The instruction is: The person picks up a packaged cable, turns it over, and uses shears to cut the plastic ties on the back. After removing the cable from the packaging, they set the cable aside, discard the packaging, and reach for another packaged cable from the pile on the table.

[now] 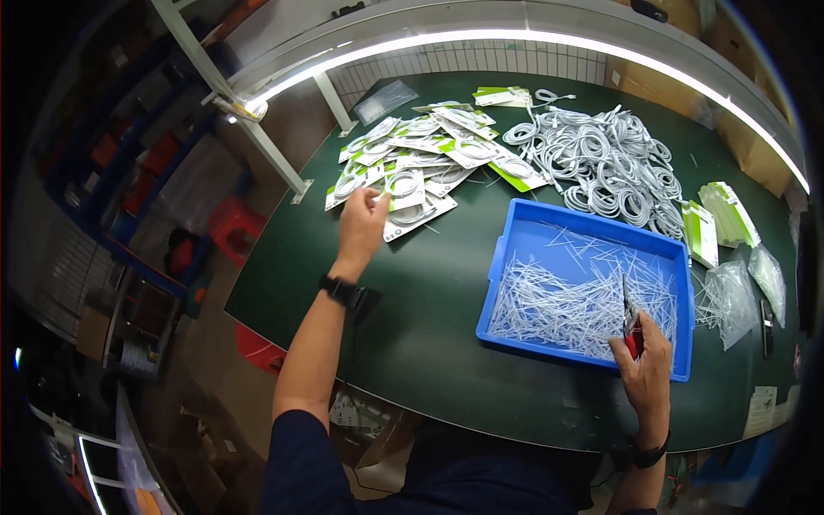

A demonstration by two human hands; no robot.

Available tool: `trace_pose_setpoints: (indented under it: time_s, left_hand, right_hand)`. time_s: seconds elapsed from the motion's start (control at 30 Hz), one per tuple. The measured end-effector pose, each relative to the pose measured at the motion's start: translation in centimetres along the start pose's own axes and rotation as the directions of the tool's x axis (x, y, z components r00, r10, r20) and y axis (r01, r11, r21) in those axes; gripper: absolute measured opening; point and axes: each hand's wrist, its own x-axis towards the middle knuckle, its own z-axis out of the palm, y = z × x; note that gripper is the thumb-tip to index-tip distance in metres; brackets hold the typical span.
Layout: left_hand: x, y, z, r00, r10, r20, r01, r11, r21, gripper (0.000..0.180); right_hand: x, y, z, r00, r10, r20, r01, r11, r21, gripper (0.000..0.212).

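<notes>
My left hand [362, 225] is at the near edge of a pile of carded cables. Its fingers are closed at the edge of a white and green card with a coiled cable [403, 184], which lies or hovers over the pile. Several more carded cables [468, 153] lie overlapping behind it. In my right hand [645, 365] are pliers [632, 319] with red handles, their jaws pointing away from me. That hand is over the near right part of a blue tray [549, 348], which holds a heap of thin white strips [549, 296] resembling cable ties.
Loose coiled white cables [605, 163] are heaped behind the tray. Stacked green and white cards [699, 233] stand right of it, beside clear plastic bags [728, 296]. Another clear bag [386, 101] lies at the far left of the green table [412, 335]. A metal post [275, 154] rises from the left edge.
</notes>
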Motion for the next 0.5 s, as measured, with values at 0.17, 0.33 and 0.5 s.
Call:
trace_pose_setpoints:
  time_s: [0.17, 0.33, 0.5]
  left_hand:
    - [4.6, 1.0, 9.0, 0.993, 0.066, 0.097, -0.103, 0.886, 0.452, 0.052]
    - [4.6, -0.6, 8.8, 0.978, -0.1, 0.184, -0.049, 0.744, 0.667, 0.056]
    - [3.5, -1.1, 7.0, 0.976, -0.112, 0.185, -0.049, 0.718, 0.694, 0.049]
  right_hand:
    - [-1.4, 1.4, -1.3, 0.992, -0.103, -0.074, 0.11, 0.989, 0.095, 0.064]
    - [-2.7, -0.3, -2.9, 0.993, 0.073, 0.091, -0.093, 0.967, 0.238, 0.062]
    - [-3.3, 0.6, -2.5, 0.994, 0.087, 0.07, -0.099, 0.976, 0.193, 0.063]
